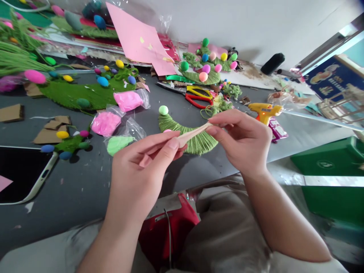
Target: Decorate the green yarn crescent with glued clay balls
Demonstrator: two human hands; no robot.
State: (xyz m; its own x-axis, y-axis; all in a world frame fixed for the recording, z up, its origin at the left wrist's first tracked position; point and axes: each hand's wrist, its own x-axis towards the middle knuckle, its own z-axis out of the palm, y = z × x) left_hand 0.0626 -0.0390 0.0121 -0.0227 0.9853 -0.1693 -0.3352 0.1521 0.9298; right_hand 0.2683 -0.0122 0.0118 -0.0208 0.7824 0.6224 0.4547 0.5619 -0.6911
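Between my two hands stretches a thin strip of pale peach soft clay [193,135]. My left hand [142,167] pinches its thicker end between thumb and fingers, and a bit of pinkish clay shows in the palm. With thumb and fingertip, my right hand [241,138] grips the narrow end. Just behind the strip lies a crescent wrapped in green yarn [201,143], partly hidden by my hands. A pale green ball [163,110] sits on its left tip. Bags of pink clay [106,123] and light green clay [119,145] lie left of it.
Scissors with red and yellow handles [199,96] lie behind the crescent. A yellow glue gun [265,110] is beyond my right hand. A phone [25,172] lies at left, near cardboard scraps [54,131]. Decorated green pieces [93,93] fill the back left. Green bins [330,159] stand at right.
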